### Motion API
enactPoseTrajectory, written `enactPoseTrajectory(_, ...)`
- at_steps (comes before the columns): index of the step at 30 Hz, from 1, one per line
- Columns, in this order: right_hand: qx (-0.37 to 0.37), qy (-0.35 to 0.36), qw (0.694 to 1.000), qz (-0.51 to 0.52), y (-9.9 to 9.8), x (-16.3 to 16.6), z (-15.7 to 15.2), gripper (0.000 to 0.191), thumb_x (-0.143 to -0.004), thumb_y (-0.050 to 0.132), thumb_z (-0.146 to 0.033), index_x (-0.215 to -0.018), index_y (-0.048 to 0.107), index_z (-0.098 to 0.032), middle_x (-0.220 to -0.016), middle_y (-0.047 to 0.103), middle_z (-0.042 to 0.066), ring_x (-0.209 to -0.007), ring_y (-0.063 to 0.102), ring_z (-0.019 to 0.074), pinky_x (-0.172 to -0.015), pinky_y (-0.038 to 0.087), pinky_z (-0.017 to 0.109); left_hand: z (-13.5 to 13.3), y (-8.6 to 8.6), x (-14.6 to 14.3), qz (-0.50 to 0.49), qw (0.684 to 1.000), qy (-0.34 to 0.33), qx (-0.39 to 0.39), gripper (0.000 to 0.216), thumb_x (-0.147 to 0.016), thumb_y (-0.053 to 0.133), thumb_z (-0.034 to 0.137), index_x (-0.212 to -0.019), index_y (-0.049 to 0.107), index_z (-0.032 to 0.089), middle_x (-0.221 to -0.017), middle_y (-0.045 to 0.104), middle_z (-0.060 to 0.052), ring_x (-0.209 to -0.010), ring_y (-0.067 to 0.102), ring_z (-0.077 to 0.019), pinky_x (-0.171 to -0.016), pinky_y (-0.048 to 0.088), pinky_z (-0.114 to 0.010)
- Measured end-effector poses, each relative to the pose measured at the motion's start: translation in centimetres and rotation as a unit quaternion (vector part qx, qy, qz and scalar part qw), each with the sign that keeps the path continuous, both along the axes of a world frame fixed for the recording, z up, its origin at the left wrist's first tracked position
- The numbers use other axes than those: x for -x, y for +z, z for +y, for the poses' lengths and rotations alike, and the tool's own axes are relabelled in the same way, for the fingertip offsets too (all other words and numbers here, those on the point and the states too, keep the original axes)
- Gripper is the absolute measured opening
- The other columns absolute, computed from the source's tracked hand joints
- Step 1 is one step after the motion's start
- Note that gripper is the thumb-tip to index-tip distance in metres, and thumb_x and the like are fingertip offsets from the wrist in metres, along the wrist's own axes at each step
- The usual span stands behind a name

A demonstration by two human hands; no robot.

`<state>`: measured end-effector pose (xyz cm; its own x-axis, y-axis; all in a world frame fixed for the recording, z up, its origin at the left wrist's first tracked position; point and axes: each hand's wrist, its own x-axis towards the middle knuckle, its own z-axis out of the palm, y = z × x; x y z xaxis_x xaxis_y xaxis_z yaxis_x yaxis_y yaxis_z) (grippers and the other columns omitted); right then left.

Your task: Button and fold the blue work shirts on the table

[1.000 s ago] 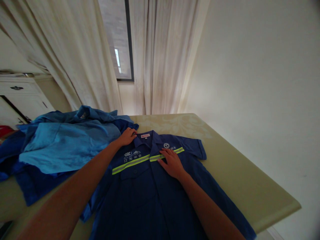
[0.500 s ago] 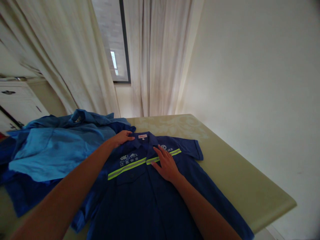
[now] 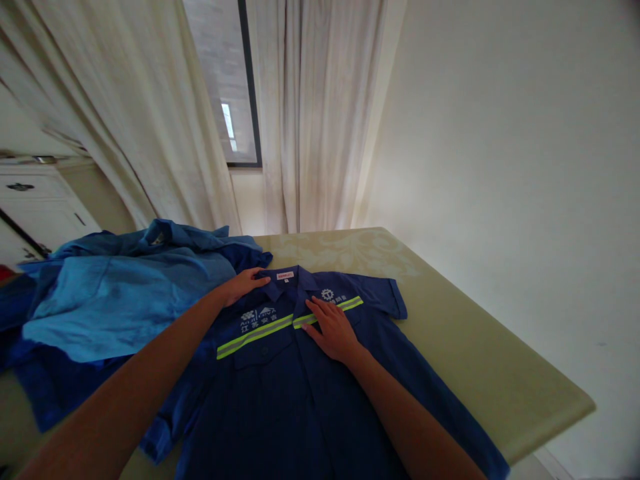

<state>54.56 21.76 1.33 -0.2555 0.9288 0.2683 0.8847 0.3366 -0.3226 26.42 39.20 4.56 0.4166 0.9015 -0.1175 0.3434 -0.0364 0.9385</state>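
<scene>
A dark blue short-sleeved work shirt (image 3: 270,393) lies front up in front of me, with yellow-and-grey reflective strips, white printing across the chest and a pale label inside its collar. My left hand (image 3: 244,285) rests at the left side of the collar, thumb and fingers slightly apart on the cloth. On the other side of the chest, my right hand (image 3: 333,331) lies with fingers stretched out over the front opening and the reflective strip. Both hands are open and touch the shirt. The left sleeve area is partly hidden under my left forearm.
Left of the shirt is a heap of light and dark blue garments (image 3: 120,293). Everything lies on a table with a pale green patterned cover (image 3: 450,347), its edge running along the white wall (image 3: 500,133). Behind hang curtains (image 3: 325,113); a white cabinet (image 3: 40,200) stands far left.
My right hand's fingers have drawn slightly down and closer together on the chest. The left hand has shifted slightly down at the collar. The shirt lies almost as before.
</scene>
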Motion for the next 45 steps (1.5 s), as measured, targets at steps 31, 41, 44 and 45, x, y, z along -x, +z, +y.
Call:
enactPoseTrajectory(31,0.052,-0.108,0.992,-0.047,-0.2,2.2,9.1,0.071,-0.106,0.038,-0.064,-0.162,0.042,-0.02,-0.168,0.034,0.013,-0.155,0.031,0.0313,-0.125,0.02,0.048,-12.7,0.4,13.3,0.457,0.868,0.046,-0.188,0.031,-0.087,0.054,0.053,-0.08,0.064,0.024,-0.088,0.072,-0.009,-0.086,0.069,-0.0288,-0.079,0.049,-0.037)
enactPoseTrajectory(41,0.051,-0.108,0.992,-0.042,0.0,2.2,9.0,0.071,-0.106,0.036,-0.064,-0.16,0.044,-0.021,-0.168,0.035,0.012,-0.154,0.032,0.0305,-0.125,0.02,0.047,-11.3,1.4,12.8,0.414,0.892,0.123,-0.132,0.046,-0.094,0.03,0.06,-0.084,0.056,0.023,-0.078,0.069,-0.01,-0.081,0.071,-0.0318,-0.075,0.051,-0.041)
enactPoseTrajectory(44,0.053,-0.11,0.992,-0.042,0.0,2.2,9.1,0.071,-0.105,0.035,-0.065,-0.16,0.044,-0.021,-0.168,0.035,0.012,-0.154,0.033,0.0309,-0.125,0.02,0.048,-11.1,0.7,12.8,0.357,0.916,0.15,-0.107,0.047,-0.081,0.047,0.067,-0.087,0.061,0.023,-0.084,0.073,-0.01,-0.084,0.072,-0.0328,-0.076,0.054,-0.04)
enactPoseTrajectory(45,0.054,-0.11,0.992,-0.042,-0.1,2.2,9.1,0.071,-0.105,0.035,-0.065,-0.16,0.044,-0.021,-0.168,0.035,0.012,-0.154,0.033,0.031,-0.125,0.02,0.048,-11.0,0.8,12.8,0.334,0.924,0.151,-0.106,0.047,-0.075,0.054,0.067,-0.089,0.064,0.022,-0.09,0.075,-0.011,-0.088,0.073,-0.0333,-0.079,0.055,-0.04)
